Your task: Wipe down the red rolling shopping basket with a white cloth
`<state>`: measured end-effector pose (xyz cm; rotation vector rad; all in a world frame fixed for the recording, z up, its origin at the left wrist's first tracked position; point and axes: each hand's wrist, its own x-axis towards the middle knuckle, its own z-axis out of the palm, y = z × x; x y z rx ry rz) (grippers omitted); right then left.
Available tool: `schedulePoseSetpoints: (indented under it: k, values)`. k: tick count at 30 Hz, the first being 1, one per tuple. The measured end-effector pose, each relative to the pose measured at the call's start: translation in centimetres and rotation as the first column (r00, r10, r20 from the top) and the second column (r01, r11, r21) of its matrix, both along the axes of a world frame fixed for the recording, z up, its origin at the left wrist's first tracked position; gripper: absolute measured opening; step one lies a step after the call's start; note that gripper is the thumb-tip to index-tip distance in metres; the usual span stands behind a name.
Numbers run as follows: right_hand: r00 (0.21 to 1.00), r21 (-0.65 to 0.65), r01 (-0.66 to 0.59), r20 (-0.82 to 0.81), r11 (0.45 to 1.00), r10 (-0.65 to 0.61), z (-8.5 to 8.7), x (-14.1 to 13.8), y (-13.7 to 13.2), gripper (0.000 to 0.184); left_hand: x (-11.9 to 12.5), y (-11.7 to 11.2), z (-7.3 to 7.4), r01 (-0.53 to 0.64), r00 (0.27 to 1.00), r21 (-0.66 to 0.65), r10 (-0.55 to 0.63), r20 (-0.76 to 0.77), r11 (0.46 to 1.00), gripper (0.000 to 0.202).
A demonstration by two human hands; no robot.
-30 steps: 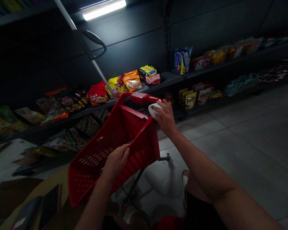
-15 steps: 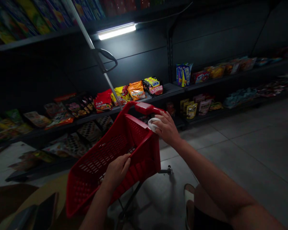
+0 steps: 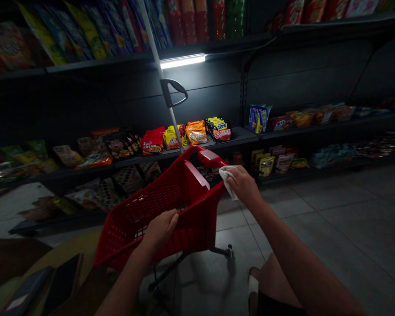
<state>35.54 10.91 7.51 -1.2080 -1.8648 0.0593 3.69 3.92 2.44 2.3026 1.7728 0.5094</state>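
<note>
Firmly pinched, a white cloth [image 3: 227, 182] is pressed against the red rim of a plastic shopping basket [image 3: 197, 228], just below its red handle [image 3: 210, 158]; the basket is carried on a dark metal wheeled frame [image 3: 222, 251]. The cloth is held by the right grip [image 3: 245, 186], which is nearly closed, with the fingers curled over the fabric and a loose end hanging past the rim. The left grip [image 3: 161, 228] is partly closed over the basket's near wall, with the fingers hooked on its edge and nothing else held. Rolling or tipping of the basket could be caused by sideways pressure on the cloth, since a smooth tiled floor [image 3: 316, 228] lies beneath it and no brake can be made out. Slipping of the cloth could result from so small a pinch. Beyond the basket, bagged snacks [image 3: 195, 132] are ranged on a low shelf [image 3: 233, 136], and a pale metal pole [image 3: 169, 118] is seen rising behind the handle.
</note>
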Motion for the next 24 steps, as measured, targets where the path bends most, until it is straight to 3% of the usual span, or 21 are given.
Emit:
schedulePoseSetpoints:
  k: [4,6,10,13,18,20,22,24]
  values:
    - [0.992,0.021,0.018,0.128,1.000,-0.020,0.6,-1.5,-5.5,0.033,3.6,-0.5,1.1,-0.039,0.992,0.127,0.023,0.125,0.991,0.042]
    - [0.984,0.044,-0.008,0.177,0.999,0.001,0.9,-2.3,-8.3,0.031,5.2,-1.0,1.4,-0.073,0.992,0.205,0.051,0.114,0.976,0.044]
    - [0.968,0.029,-0.162,0.197,0.986,0.153,1.9,-3.2,-11.1,0.023,5.1,-2.4,1.0,-0.143,0.989,0.354,0.117,0.094,0.924,0.046]
    - [0.962,0.008,-0.239,0.139,0.971,0.236,2.5,-2.9,-8.3,0.024,3.3,-3.5,0.5,-0.059,0.995,0.411,0.020,0.097,0.910,0.044]
    - [0.972,-0.056,-0.215,0.081,0.975,0.219,3.3,-2.7,2.7,0.033,1.7,-4.6,0.3,-0.006,0.989,0.433,-0.057,0.133,0.901,0.043]
    - [0.981,-0.114,-0.147,0.110,0.983,0.160,3.7,-2.9,5.4,0.032,1.6,-4.6,0.3,-0.009,0.988,0.435,-0.059,0.141,0.900,0.041]
    - [0.982,-0.132,-0.075,0.164,0.988,0.097,4.1,-3.2,5.5,0.032,1.8,-4.5,0.2,-0.023,0.989,0.438,-0.044,0.144,0.899,0.040]
    - [0.962,-0.111,-0.100,0.242,0.989,0.124,4.4,-3.5,3.2,0.032,1.8,-4.5,0.2,-0.036,0.989,0.440,-0.031,0.145,0.897,0.041]
